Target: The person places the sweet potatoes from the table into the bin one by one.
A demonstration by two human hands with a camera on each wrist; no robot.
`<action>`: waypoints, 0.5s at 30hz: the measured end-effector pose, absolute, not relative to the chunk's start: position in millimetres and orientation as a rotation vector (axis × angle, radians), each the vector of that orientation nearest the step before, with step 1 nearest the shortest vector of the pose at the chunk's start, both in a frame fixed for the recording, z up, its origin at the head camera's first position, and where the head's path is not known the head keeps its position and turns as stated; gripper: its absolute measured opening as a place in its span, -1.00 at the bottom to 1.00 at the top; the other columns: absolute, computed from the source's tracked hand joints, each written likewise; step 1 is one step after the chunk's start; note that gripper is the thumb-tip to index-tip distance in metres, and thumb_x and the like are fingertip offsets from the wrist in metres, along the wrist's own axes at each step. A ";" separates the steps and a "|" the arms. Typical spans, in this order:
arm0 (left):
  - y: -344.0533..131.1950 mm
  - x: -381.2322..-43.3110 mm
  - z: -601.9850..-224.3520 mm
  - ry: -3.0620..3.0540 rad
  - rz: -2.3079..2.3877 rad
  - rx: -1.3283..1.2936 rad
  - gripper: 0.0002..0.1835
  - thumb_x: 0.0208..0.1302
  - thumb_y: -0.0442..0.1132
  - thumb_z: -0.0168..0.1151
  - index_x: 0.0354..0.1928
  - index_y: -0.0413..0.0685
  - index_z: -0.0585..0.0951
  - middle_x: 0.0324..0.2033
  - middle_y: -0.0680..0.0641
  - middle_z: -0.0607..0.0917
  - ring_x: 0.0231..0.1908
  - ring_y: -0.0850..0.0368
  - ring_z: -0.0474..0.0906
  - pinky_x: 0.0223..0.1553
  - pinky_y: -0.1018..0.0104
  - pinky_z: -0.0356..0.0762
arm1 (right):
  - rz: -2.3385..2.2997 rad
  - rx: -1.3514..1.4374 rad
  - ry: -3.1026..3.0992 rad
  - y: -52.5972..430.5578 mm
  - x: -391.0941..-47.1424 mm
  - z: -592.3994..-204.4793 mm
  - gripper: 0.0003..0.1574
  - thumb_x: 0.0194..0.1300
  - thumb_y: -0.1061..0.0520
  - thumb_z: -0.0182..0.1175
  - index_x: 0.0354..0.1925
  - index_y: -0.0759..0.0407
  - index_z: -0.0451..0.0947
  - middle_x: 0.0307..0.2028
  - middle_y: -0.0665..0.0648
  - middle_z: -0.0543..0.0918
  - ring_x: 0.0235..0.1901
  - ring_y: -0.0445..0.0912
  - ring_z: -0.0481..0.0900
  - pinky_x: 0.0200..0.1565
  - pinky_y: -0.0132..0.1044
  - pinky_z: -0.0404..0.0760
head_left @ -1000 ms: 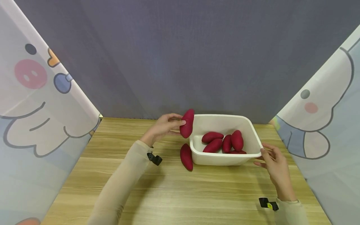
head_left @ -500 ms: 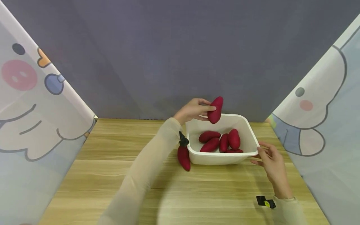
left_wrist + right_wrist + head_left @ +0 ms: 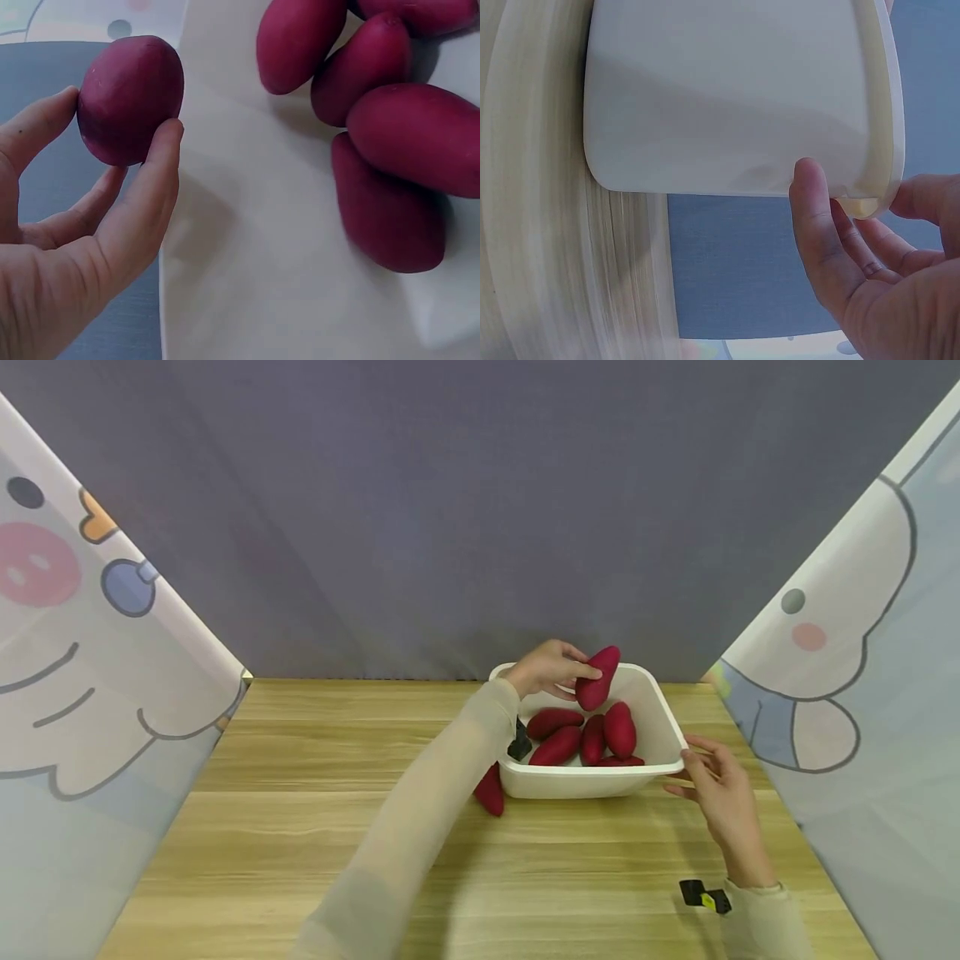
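Note:
My left hand [image 3: 551, 668] pinches a red-skinned sweet potato [image 3: 597, 678] between thumb and fingers, above the back part of a white plastic bin [image 3: 577, 783]. In the left wrist view the held sweet potato [image 3: 131, 101] shows end-on, apart from those below. Several more sweet potatoes [image 3: 557, 747] lie on the bin's floor. My right hand [image 3: 723, 793] grips the bin's front right corner. In the right wrist view, the thumb is at the rim [image 3: 896, 112] and a finger [image 3: 810, 195] touches the outer wall.
Another sweet potato [image 3: 490, 792] lies on the wooden table [image 3: 300, 793] against the bin's left side, partly hidden by my left sleeve. A grey panel [image 3: 450, 527] stands behind the table. Cartoon-printed sheets [image 3: 840, 677] flank both sides.
My left hand has carried the sweet potato from left of the bin, up and right over the rim, then lower above the inside. My right hand keeps its grip on the corner.

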State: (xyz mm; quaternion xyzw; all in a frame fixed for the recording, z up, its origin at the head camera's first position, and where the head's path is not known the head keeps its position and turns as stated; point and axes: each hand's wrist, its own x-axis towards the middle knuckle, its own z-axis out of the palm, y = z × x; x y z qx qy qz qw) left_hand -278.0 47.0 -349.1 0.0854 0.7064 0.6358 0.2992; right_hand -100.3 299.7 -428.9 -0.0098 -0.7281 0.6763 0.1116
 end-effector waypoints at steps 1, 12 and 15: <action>47.6 -277.8 -350.3 1.877 1.680 0.227 -0.53 0.18 -0.28 0.49 0.07 -0.25 0.53 -0.19 -0.14 0.67 -0.12 -0.10 0.66 -0.19 0.05 0.75 | 1.984 -0.028 -2.139 299.7 -100.5 -429.0 -0.55 0.51 0.24 0.10 0.24 0.46 0.34 -0.18 0.00 0.68 -0.31 -0.15 0.72 -0.37 -0.25 0.76; 32.9 -264.6 -336.1 1.914 1.683 0.316 -0.40 0.19 -0.26 0.49 0.23 -0.26 0.48 -0.06 -0.12 0.61 -0.14 -0.05 0.68 -0.06 0.01 0.70 | 1.988 -0.041 -2.156 298.2 -104.8 -430.4 -0.52 0.51 0.23 0.11 0.26 0.47 0.32 -0.18 -0.01 0.68 -0.31 -0.15 0.72 -0.37 -0.24 0.76; 17.9 -255.0 -322.9 1.953 1.699 0.366 -0.41 0.20 -0.24 0.48 0.24 -0.19 0.50 -0.03 -0.12 0.62 -0.16 -0.02 0.68 -0.12 0.07 0.73 | 2.007 -0.028 -2.153 297.5 -106.5 -431.1 -0.52 0.51 0.23 0.11 0.26 0.47 0.32 -0.17 0.00 0.68 -0.30 -0.15 0.72 -0.36 -0.23 0.76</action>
